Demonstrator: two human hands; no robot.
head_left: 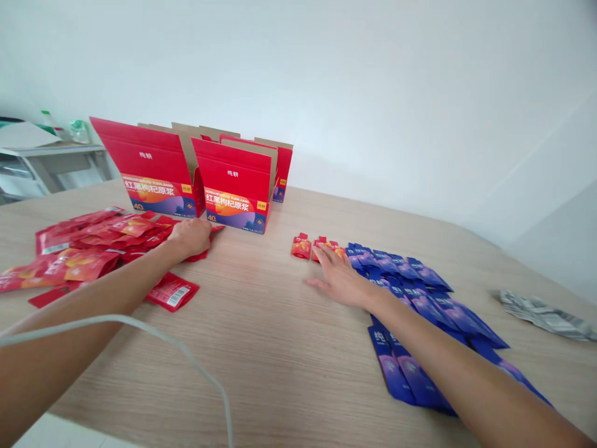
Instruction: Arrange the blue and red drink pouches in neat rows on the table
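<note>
My left hand (190, 238) is at the right end of a heap of red pouches (96, 233). Its fingers curl down around a red pouch, whose edge sticks out past them; the fingertips are partly hidden. Fingers spread, my right hand (339, 277) rests over small red pouches standing in a row and covers part of them. Just left of those fingers is a single red pouch (301, 247). Blue pouches (426, 305) lie in overlapping rows beside and under my right forearm.
Open red cartons (236, 199) with raised flaps stand at the back left, near the wall. A crumpled striped cloth or wrapper (543, 314) lies at the right. A pale cable (177, 345) crosses the front left. Behind is a side table (51, 149) with a bottle.
</note>
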